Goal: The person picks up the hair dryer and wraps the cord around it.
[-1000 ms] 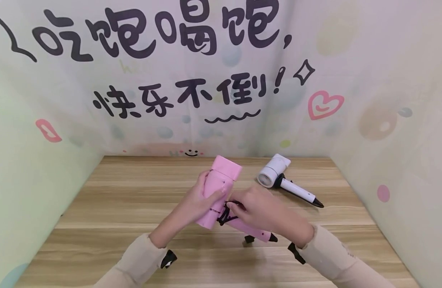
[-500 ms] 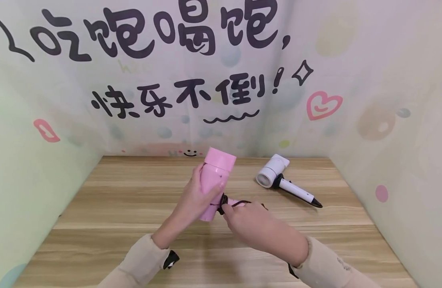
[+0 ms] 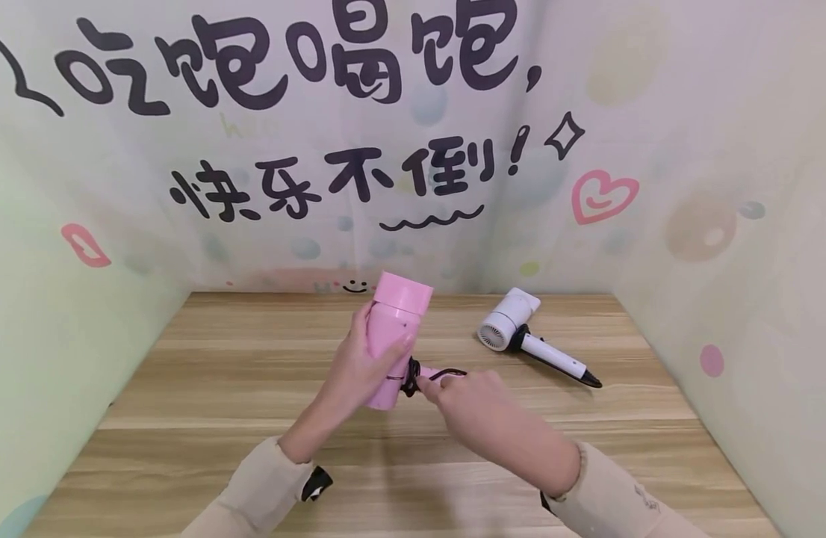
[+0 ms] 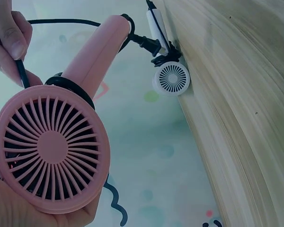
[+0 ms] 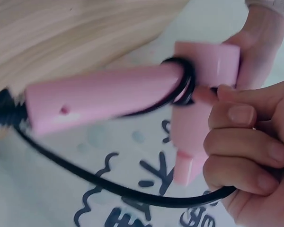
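My left hand (image 3: 359, 366) grips the barrel of a pink hair dryer (image 3: 394, 323), held above the table with its nozzle tilted up and away. Round the base of the dryer's handle (image 5: 104, 94), several turns of black power cord (image 5: 183, 85) are wound. My right hand (image 3: 497, 422) holds a length of that cord close to the wraps, its fingers curled in the right wrist view. From there the cord arcs back to the handle's end. A black plug (image 4: 149, 45) shows beside the handle's end in the left wrist view.
A white hair dryer (image 3: 507, 320) lies at the back right of the wooden table (image 3: 218, 359), its black cord wound at the handle's base. Fabric walls (image 3: 359, 246) with printed lettering enclose the back and sides.
The pink dryer has shifted up and left in my left hand. My right hand has drawn the cord down and right from the handle's base, and its fingers now cover less of the windings.
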Motion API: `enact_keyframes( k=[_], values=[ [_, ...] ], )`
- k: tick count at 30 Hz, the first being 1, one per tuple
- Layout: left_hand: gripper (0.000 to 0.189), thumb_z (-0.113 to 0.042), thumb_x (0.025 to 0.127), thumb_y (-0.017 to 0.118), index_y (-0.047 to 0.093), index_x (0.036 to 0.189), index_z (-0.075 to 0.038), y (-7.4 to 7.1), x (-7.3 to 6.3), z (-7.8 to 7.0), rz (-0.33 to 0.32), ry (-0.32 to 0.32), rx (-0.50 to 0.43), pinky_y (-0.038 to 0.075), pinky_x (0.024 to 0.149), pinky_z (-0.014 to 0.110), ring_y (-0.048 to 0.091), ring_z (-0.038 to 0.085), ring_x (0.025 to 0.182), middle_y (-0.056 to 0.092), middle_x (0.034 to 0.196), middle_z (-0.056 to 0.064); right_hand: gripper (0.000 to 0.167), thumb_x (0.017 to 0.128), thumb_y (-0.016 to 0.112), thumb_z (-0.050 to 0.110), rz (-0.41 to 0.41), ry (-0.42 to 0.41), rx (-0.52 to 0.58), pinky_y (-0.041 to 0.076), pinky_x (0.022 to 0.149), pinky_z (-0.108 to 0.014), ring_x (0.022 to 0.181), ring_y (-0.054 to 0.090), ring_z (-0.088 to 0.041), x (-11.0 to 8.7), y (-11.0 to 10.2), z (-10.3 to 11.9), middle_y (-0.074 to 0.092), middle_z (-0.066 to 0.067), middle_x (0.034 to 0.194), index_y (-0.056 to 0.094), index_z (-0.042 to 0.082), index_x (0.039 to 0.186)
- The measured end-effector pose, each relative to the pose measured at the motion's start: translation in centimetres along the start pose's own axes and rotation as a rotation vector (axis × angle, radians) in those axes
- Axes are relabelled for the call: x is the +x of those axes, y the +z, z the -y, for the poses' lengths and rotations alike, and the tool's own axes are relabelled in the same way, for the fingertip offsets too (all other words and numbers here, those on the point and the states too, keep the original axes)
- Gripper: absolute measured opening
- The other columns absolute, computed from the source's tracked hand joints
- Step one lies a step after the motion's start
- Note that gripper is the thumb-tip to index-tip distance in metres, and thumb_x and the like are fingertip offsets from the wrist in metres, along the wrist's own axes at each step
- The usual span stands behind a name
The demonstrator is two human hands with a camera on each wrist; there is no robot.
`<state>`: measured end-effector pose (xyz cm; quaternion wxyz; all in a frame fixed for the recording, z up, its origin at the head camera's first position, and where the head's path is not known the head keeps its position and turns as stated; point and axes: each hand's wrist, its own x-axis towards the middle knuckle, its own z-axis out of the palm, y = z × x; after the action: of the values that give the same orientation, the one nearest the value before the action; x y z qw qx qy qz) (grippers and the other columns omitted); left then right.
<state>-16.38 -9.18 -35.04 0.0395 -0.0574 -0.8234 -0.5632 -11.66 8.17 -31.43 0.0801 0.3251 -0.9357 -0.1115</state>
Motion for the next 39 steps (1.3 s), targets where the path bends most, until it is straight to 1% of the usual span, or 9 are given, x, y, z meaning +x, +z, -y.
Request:
enact_keyframes(
  k=[4, 10, 14, 16, 21, 25, 29, 33, 39],
  values=[
    [0.08, -0.046, 0.082, 0.066, 0.023, 0.144, -0.018, -0.2, 0.1, 0.1, 0.008, -0.008, -0.017, 0.054, 0.07, 0.038, 0.06, 0.027, 0.092, 0.057, 0.113, 0.013, 0.049, 0.077, 0.06, 0.001, -0.014, 0.012, 0.047, 0.024, 0.036, -0.023, 0.044, 0.025, -0.01, 0.0, 0.0, -1.0, 0.061, 0.004, 0.068, 0.065, 0.03, 0.116],
    [0.078, -0.045, 0.083, 0.065, 0.024, 0.143, -0.02, -0.3, 0.0, 0.2, 0.011, 0.007, -0.013, 0.053, 0.069, 0.037, 0.06, 0.026, 0.089, 0.058, 0.111, 0.012, 0.05, 0.077, 0.061, 0.0, -0.074, -0.021, 0.05, 0.02, 0.035, -0.019, 0.044, 0.02, -0.007, -0.2, 0.2, -1.6, 0.057, 0.005, 0.063, 0.065, 0.031, 0.116],
    [0.077, -0.044, 0.083, 0.066, 0.024, 0.143, -0.021, -0.4, -0.1, 0.1, 0.025, 0.015, -0.014, 0.053, 0.067, 0.035, 0.061, 0.025, 0.087, 0.058, 0.109, 0.011, 0.046, 0.079, 0.065, 0.007, -0.085, -0.033, 0.056, 0.023, 0.035, -0.021, 0.042, 0.027, -0.008, -0.2, 0.3, -2.1, 0.054, 0.006, 0.06, 0.065, 0.033, 0.116],
    [0.078, -0.045, 0.082, 0.066, 0.024, 0.143, -0.022, -0.5, -0.1, 0.1, 0.036, 0.009, -0.004, 0.053, 0.066, 0.034, 0.061, 0.025, 0.086, 0.058, 0.109, 0.011, 0.036, 0.082, 0.066, 0.016, -0.104, -0.05, 0.087, 0.026, 0.035, -0.022, 0.043, 0.033, -0.007, -0.1, 0.3, -2.8, 0.053, 0.007, 0.057, 0.066, 0.034, 0.114],
    [0.079, -0.044, 0.083, 0.066, 0.023, 0.145, -0.018, -0.8, 0.0, -0.1, 0.046, -0.002, 0.037, 0.053, 0.066, 0.035, 0.06, 0.025, 0.087, 0.058, 0.111, 0.014, 0.026, 0.088, 0.062, 0.024, -0.069, -0.089, 0.271, 0.033, 0.041, -0.021, 0.048, 0.037, -0.004, 0.0, 0.3, -4.8, 0.044, 0.01, 0.05, 0.068, 0.033, 0.112],
    [0.077, -0.041, 0.084, 0.066, 0.024, 0.144, -0.018, -0.9, 0.1, -0.2, 0.047, -0.008, 0.04, 0.053, 0.066, 0.035, 0.06, 0.026, 0.088, 0.058, 0.111, 0.014, 0.028, 0.09, 0.06, 0.019, -0.027, -0.096, 0.355, 0.034, 0.046, -0.018, 0.051, 0.036, -0.004, 0.0, 0.3, -5.6, 0.043, 0.013, 0.052, 0.067, 0.033, 0.114],
    [0.078, -0.042, 0.082, 0.067, 0.025, 0.144, -0.018, -0.6, 0.1, -0.3, 0.05, 0.003, 0.055, 0.052, 0.066, 0.034, 0.06, 0.025, 0.086, 0.058, 0.11, 0.012, 0.025, 0.087, 0.062, 0.02, -0.119, -0.127, 0.407, 0.039, 0.047, -0.018, 0.051, 0.04, -0.001, 0.4, 0.6, -5.4, 0.055, 0.01, 0.056, 0.069, 0.028, 0.11],
    [0.08, -0.046, 0.081, 0.067, 0.026, 0.143, -0.019, -0.3, 0.0, -0.3, 0.034, 0.021, 0.089, 0.051, 0.067, 0.033, 0.059, 0.023, 0.085, 0.058, 0.108, 0.009, 0.018, 0.086, 0.066, 0.019, -0.222, -0.176, 0.52, 0.042, 0.051, -0.015, 0.053, 0.043, 0.002, 0.7, 1.0, -4.6, 0.068, 0.005, 0.069, 0.072, 0.018, 0.102],
    [0.079, -0.049, 0.081, 0.065, 0.026, 0.144, -0.021, -0.1, 0.0, -0.2, 0.015, 0.02, 0.094, 0.052, 0.066, 0.032, 0.059, 0.022, 0.085, 0.057, 0.109, 0.006, 0.019, 0.087, 0.063, 0.015, -0.226, -0.187, 0.625, 0.046, 0.054, -0.012, 0.058, 0.054, 0.001, 0.4, 1.3, -2.9, 0.071, -0.001, 0.077, 0.071, 0.008, 0.103]
  ],
)
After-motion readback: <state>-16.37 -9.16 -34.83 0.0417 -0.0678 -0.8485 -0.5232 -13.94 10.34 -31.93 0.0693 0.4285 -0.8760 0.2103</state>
